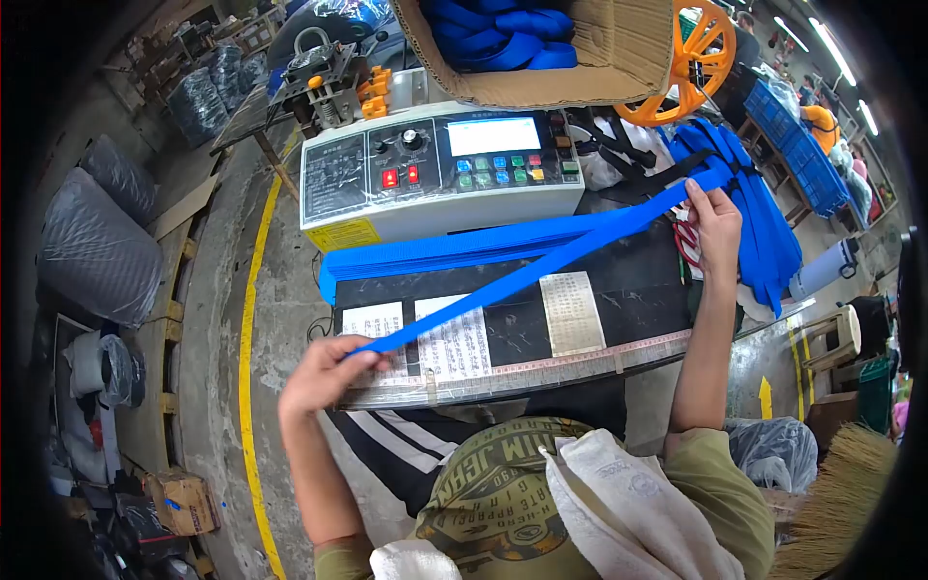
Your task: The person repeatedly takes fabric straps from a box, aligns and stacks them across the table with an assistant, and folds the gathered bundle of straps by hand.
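Observation:
A length of blue webbing strap (522,278) runs taut and slanting across the dark bench. Its lower end is pinched by my left hand (327,372), near the bench's front left corner. My right hand (713,220) grips the upper end at the far right, beside a bundle of blue straps (759,227) tied with a black band. Behind the held strap, a stack of flat blue straps (435,253) lies along the foot of the control machine (440,169). Red-handled scissors (687,242) lie partly hidden close to my right forearm.
A cardboard box (619,48) of blue webbing overhangs the machine, with an orange reel (710,63) beside it. Paper sheets (572,314) and a measuring tape (541,365) are fixed to the bench (638,280). A grey bottle (822,269) stands at right; wrapped rolls (101,242) stand at left.

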{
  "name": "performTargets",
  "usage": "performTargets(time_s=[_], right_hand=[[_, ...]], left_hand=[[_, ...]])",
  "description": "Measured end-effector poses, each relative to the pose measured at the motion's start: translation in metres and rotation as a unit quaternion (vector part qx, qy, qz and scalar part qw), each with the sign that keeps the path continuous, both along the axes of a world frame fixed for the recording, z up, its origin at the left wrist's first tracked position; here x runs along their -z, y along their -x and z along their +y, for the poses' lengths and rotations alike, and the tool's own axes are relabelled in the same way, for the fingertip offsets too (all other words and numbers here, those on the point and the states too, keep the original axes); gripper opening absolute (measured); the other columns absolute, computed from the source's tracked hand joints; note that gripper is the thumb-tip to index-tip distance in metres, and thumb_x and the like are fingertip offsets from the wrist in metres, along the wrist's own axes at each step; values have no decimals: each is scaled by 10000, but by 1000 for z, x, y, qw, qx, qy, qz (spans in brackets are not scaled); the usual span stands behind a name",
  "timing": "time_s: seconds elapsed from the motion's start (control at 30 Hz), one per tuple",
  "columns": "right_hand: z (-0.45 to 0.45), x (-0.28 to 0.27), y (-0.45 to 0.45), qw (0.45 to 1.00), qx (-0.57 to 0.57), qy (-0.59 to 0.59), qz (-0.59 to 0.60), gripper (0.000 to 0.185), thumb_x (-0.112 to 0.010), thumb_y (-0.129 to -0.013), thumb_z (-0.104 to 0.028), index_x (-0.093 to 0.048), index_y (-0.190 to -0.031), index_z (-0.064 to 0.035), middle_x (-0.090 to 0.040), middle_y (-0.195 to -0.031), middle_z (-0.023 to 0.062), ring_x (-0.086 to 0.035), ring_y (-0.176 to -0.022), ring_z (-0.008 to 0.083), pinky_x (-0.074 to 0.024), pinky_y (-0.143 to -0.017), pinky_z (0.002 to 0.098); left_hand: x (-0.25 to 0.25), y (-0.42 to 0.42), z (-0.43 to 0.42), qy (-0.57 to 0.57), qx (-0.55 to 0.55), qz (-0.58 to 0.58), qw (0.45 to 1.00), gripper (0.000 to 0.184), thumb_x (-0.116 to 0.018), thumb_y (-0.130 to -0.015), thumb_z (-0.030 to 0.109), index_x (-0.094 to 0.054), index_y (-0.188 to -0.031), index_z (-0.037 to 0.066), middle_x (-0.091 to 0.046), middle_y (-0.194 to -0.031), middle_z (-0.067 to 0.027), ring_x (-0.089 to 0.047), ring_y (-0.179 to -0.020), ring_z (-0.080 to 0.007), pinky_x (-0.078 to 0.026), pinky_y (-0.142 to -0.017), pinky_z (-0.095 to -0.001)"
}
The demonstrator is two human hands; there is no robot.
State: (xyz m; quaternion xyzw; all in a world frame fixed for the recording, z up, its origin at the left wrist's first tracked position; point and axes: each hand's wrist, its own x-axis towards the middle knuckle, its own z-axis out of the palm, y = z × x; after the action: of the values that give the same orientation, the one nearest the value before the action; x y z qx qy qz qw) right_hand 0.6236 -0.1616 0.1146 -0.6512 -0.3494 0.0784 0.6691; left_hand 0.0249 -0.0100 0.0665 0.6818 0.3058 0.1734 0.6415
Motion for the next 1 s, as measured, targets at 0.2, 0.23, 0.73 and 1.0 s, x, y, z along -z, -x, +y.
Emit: performTargets(time_s=[0.2,0.23,0.73,1.0], right_hand=[[7,51,-22,996,15,71,56,318,-880,-1042,-326,-762,-881,-78,-693,-767,-27,-547,-626,29,-372,-570,219],[8,55,-21,994,10,90,66,320,-880,-1042,-330,-761,-877,-84,-690,-759,-29,-544,-616,28,-366,-563,217],[-12,50,-25,989,-56,123,54,217,-809,-1091,-286,-791,-988,-95,-740,-801,-33,-567,-619,8,-381,-564,189],[-16,54,-32,989,-53,117,75,186,-828,-1069,-272,-800,-1018,-96,-765,-883,-25,-606,-690,13,-406,-595,185]], left_hand=[[3,27,69,-42,-159,71,984,235,-751,-1106,200,-832,-1146,-17,-828,-1037,-68,-744,-898,-138,-604,-891,-348],[5,20,67,-43,-157,71,984,235,-751,-1106,200,-832,-1146,-17,-828,-1037,-68,-744,-898,-138,-604,-891,-348],[15,-62,-1,-430,-167,247,852,316,-923,-875,204,-759,-1109,69,-713,-1064,-117,-663,-1070,-373,-530,-916,-519],[18,-30,43,-129,-219,91,963,178,-871,-1000,169,-772,-1104,64,-723,-894,7,-632,-781,-149,-496,-730,-331]])
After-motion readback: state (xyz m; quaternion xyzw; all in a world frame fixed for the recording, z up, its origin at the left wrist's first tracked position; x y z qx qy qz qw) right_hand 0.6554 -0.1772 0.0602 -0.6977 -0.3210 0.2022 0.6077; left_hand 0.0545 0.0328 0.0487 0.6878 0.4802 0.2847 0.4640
